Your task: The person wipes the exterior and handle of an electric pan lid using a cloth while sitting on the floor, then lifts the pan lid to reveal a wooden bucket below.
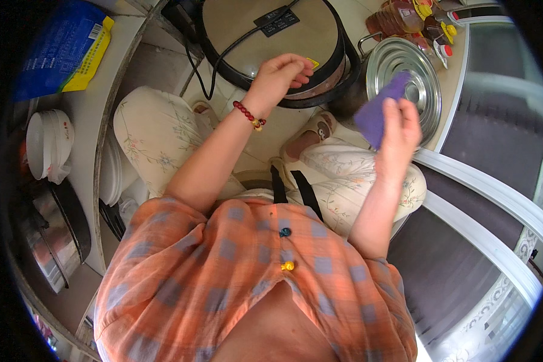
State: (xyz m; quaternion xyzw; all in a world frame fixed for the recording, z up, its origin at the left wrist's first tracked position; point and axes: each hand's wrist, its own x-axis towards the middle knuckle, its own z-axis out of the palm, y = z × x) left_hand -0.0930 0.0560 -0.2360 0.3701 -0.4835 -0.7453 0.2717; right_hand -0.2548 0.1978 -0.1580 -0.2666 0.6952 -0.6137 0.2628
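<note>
My right hand grips a purple cloth between thumb and fingers, in front of a stainless steel pot lid. The cloth hangs to the left of the fingers and looks slightly blurred. My left hand, with a red bead bracelet on its wrist, is loosely curled and shows nothing in it. Behind it stands a large round electric appliance, probably a griddle, with a dark rim and a black power cord across its tan face. Whether the left fingers touch its rim cannot be told.
Left, a shelf unit holds a blue and yellow bag, stacked white bowls and a dark-rimmed pan. Several oil bottles stand beyond the lid. Sliding door rails run along the right. My knees flank the floor space.
</note>
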